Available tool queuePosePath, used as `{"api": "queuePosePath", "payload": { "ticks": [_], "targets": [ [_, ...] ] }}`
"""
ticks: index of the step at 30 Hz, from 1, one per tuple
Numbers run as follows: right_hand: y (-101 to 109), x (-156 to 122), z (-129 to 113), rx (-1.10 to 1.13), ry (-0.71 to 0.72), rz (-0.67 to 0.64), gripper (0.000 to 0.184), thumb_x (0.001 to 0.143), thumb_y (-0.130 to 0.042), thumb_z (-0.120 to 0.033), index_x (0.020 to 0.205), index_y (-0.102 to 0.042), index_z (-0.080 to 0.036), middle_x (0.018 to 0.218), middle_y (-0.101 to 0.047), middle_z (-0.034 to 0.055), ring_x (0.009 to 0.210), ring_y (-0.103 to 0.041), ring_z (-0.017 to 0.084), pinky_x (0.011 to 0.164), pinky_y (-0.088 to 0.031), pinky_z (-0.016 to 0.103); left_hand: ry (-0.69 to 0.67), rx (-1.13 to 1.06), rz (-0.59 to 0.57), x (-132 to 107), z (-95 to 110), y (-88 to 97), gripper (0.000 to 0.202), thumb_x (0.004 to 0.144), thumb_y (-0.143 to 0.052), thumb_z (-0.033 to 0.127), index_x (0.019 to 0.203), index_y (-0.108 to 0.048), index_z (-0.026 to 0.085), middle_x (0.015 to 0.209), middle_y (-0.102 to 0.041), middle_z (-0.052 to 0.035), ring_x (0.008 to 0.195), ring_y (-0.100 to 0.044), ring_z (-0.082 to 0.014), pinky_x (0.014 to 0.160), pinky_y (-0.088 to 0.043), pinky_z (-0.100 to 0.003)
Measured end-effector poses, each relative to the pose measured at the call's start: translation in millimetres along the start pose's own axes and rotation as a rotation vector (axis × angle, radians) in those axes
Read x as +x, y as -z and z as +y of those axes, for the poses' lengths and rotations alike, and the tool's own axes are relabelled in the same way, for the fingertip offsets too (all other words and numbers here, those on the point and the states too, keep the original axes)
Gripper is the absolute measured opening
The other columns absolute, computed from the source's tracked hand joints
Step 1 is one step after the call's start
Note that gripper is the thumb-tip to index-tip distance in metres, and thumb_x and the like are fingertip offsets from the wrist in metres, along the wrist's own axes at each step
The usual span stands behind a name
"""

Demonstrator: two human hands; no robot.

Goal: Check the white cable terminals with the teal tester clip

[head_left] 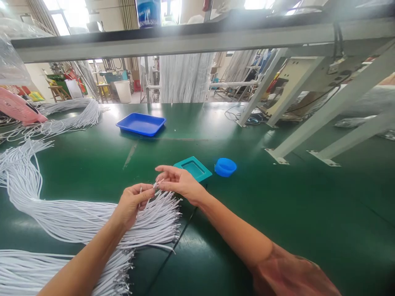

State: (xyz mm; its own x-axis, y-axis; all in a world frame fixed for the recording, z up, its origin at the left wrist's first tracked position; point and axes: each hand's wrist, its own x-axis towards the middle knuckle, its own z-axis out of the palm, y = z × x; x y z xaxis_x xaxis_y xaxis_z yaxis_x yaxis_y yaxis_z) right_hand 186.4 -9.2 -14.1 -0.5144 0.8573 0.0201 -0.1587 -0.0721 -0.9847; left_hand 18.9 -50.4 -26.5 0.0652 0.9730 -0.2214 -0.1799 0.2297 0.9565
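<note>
A thick bundle of white cords [77,218] with metal-tipped ends lies on the green table [277,213], fanning out at the near centre. My left hand [132,202] pinches the end of one cord just above the bundle's tips. My right hand [177,181] meets it from the right, thumb and forefinger closed on a small tip of the same cord, other fingers stretched out. A teal square tray [193,168] sits just behind my right hand, with a small round blue cup [225,167] beside it.
A blue rectangular tray [141,123] lies farther back. More white cords [61,119] pile at the far left next to a pink object [18,109]. A second cord bundle [37,271] lies at the near left. Grey frame legs [308,123] stand bolted at the right.
</note>
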Motion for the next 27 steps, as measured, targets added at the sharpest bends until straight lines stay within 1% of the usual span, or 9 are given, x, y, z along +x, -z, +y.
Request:
{"api": "queuePosePath", "payload": {
  "ticks": [3, 5, 7, 10, 12, 14, 17, 20, 27],
  "targets": [
    [3.2, -4.8, -9.1, -0.408, 0.171, 0.059, 0.030, 0.062, -0.069, -0.028, 0.090, -0.065, -0.018, 0.080, -0.060, 0.0007, 0.064, -0.050, 0.009, 0.058, -0.040, 0.022, -0.062, 0.121, 0.012, -1.8, -1.7, 0.1, 0.017, 0.061, -0.073, 0.027, 0.070, -0.068, 0.014, 0.054, -0.054, 0.0008, 0.042, -0.029, -0.0035, 0.039, -0.018, -0.020],
    [4.6, -6.2, -10.5, -0.574, 0.174, 0.100, 0.014, 0.069, -0.063, -0.028, 0.070, -0.067, -0.015, 0.067, -0.060, 0.0003, 0.061, -0.050, 0.009, 0.055, -0.038, 0.021, -0.183, 0.263, 0.025, -3.7, -1.9, -0.2, 0.014, 0.061, -0.073, 0.025, 0.070, -0.069, 0.015, 0.057, -0.058, -0.0008, 0.046, -0.037, -0.0062, 0.042, -0.026, -0.021],
    [8.5, -5.2, -10.2, -0.657, 0.141, 0.125, 0.017, 0.071, -0.059, -0.027, 0.062, -0.066, -0.014, 0.059, -0.058, -0.0001, 0.057, -0.050, 0.010, 0.053, -0.037, 0.022, -0.295, 0.382, 0.031, -5.1, -1.0, 0.0, 0.011, 0.060, -0.074, 0.023, 0.068, -0.070, 0.016, 0.063, -0.062, -0.0028, 0.054, -0.045, -0.0096, 0.048, -0.033, -0.022],
    [17.1, -3.0, -13.6, -0.690, 0.154, 0.202, 0.020, 0.077, -0.053, -0.028, 0.071, -0.068, -0.014, 0.063, -0.060, 0.0003, 0.059, -0.051, 0.010, 0.056, -0.038, 0.022, -0.220, 0.353, -0.003, -5.6, 1.0, 2.2, 0.013, 0.060, -0.073, 0.023, 0.070, -0.070, 0.016, 0.059, -0.059, -0.0014, 0.050, -0.042, -0.0080, 0.045, -0.029, -0.021],
    [19.6, -3.6, -19.4, -0.650, 0.235, 0.157, 0.023, 0.079, -0.052, -0.029, 0.092, -0.066, -0.017, 0.076, -0.062, 0.0008, 0.065, -0.052, 0.010, 0.061, -0.041, 0.022, -0.090, 0.251, -0.036, -5.2, 2.1, 4.2, 0.017, 0.061, -0.073, 0.025, 0.073, -0.069, 0.015, 0.053, -0.054, 0.0011, 0.042, -0.032, -0.0044, 0.040, -0.020, -0.020],
    [17.0, -6.0, -23.9, -0.618, 0.341, -0.027, 0.034, 0.074, -0.060, -0.030, 0.107, -0.060, -0.020, 0.089, -0.062, 0.0014, 0.077, -0.054, 0.011, 0.069, -0.043, 0.023, -0.018, 0.172, -0.070, -5.0, 2.9, 5.8, 0.018, 0.062, -0.072, 0.026, 0.074, -0.067, 0.014, 0.053, -0.052, 0.0020, 0.040, -0.026, -0.0026, 0.039, -0.014, -0.020],
    [7.4, -8.6, -19.2, -0.580, 0.433, -0.188, 0.032, 0.065, -0.070, -0.028, 0.095, -0.067, -0.020, 0.088, -0.063, 0.0026, 0.086, -0.054, 0.014, 0.077, -0.042, 0.025, 0.010, 0.110, -0.120, -5.1, 4.1, 6.3, 0.016, 0.063, -0.071, 0.025, 0.069, -0.065, 0.012, 0.053, -0.051, 0.0024, 0.041, -0.025, -0.0018, 0.039, -0.013, -0.019],
    [-1.0, -6.1, -2.1, -0.370, 0.300, -0.045, 0.015, 0.067, -0.068, -0.029, 0.076, -0.071, -0.016, 0.074, -0.065, 0.0031, 0.070, -0.057, 0.013, 0.066, -0.043, 0.025, 0.057, 0.072, -0.147, -4.7, 4.2, 5.6, 0.015, 0.064, -0.071, 0.024, 0.068, -0.063, 0.011, 0.055, -0.053, 0.0012, 0.041, -0.026, -0.0012, 0.039, -0.012, -0.018],
    [-15.8, 1.9, 23.0, 0.164, -0.010, 0.228, 0.020, 0.052, -0.077, -0.029, 0.061, -0.068, -0.013, 0.050, -0.059, -0.0011, 0.045, -0.043, 0.006, 0.045, -0.032, 0.020, 0.235, -0.202, -0.220, 1.9, -1.9, 6.6, 0.017, 0.064, -0.071, 0.021, 0.065, -0.059, 0.009, 0.059, -0.050, 0.0013, 0.040, -0.019, 0.0017, 0.035, -0.008, -0.014]
  ]
}}
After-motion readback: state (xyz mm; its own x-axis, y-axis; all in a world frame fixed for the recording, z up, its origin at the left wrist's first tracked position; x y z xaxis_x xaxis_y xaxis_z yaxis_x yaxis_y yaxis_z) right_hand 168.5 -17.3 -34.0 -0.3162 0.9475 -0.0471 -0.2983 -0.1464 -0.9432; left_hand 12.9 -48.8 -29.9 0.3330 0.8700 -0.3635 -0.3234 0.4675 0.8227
